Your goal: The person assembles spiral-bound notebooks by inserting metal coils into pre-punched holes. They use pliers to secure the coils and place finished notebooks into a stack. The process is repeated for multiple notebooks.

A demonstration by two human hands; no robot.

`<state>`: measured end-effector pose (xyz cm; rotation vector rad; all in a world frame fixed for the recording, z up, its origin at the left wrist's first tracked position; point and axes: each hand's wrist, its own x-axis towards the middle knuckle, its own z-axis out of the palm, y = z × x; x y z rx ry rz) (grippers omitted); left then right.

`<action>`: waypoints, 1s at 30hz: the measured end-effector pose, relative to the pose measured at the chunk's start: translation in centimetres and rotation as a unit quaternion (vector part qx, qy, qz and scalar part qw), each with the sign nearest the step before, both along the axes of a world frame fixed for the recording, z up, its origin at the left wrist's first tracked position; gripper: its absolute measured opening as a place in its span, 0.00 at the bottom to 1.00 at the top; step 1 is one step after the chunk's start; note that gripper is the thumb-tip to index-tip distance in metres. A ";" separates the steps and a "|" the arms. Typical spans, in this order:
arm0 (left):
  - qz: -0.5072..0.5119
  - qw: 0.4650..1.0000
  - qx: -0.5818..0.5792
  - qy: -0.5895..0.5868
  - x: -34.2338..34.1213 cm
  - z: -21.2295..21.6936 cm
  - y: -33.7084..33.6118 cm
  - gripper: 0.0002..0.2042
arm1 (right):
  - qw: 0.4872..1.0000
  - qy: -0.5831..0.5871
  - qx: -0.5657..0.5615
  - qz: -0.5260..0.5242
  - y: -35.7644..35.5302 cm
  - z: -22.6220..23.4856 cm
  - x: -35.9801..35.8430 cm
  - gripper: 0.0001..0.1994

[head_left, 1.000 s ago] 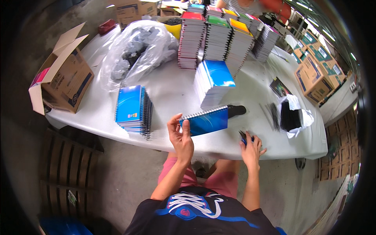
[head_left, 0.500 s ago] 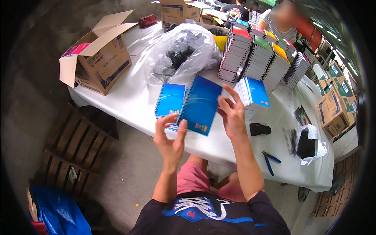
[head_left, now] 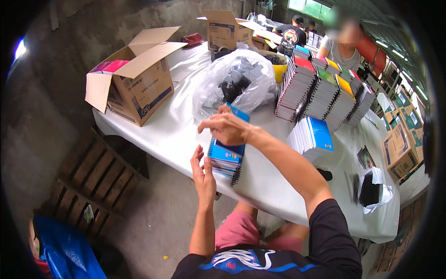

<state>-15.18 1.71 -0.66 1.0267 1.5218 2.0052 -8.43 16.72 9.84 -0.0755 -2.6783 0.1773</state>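
Observation:
A stack of blue spiral notebooks lies at the table's front edge, with black coils along its right side. My right hand reaches across over the top notebook, fingers apart and bent at the tips, hiding the middle of its cover. Whether the palm touches the cover cannot be made out. Beside the stack's lower left, my left hand is open, fingers pointing up and holding nothing. To the right stands a block of loose pages with blue covers.
A clear plastic bag with dark contents sits behind the stack. An open carton stands left. Tall piles of spiral notebooks rise at back right, a person beyond them. Black coils in white wrapping lie far right.
The blue notebook that was held tilted between my hands now rests on the stack. My right hand has swung left over it; my left hand has let go. My right forearm now hides the pliers.

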 end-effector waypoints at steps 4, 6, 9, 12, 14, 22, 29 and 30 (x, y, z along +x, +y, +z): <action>-0.027 1.000 -0.002 0.000 -0.2 -1.2 1.2 0.23 | 0.982 0.151 -0.109 -0.030 1.6 -1.4 0.3 0.15; -0.008 0.999 0.002 0.032 -0.2 -1.1 1.5 0.22 | 0.940 0.245 -0.217 -0.094 3.4 -2.6 1.2 0.14; 0.010 0.996 0.025 0.082 0.7 0.0 2.2 0.22 | 0.854 0.259 -0.405 -0.197 5.6 -6.2 3.3 0.13; 0.047 0.991 0.053 0.116 0.8 -1.4 3.8 0.24 | 0.783 0.289 -0.512 -0.202 4.0 -10.5 2.7 0.13; 0.031 0.996 0.079 0.026 1.2 -1.3 3.6 0.23 | 0.767 0.298 -0.525 -0.219 2.9 -10.0 2.2 0.13; 0.091 0.991 0.056 0.078 0.5 -1.3 3.0 0.27 | 0.864 0.372 -0.158 -0.300 2.3 -3.3 8.8 0.14; 0.159 0.967 0.171 0.104 3.7 2.8 1.3 0.20 | 0.665 0.111 -0.153 -0.722 2.4 -2.7 30.7 0.25; 0.145 0.961 0.209 0.109 4.8 3.3 1.3 0.17 | 0.669 0.119 -0.259 -0.686 2.7 -3.0 32.1 0.26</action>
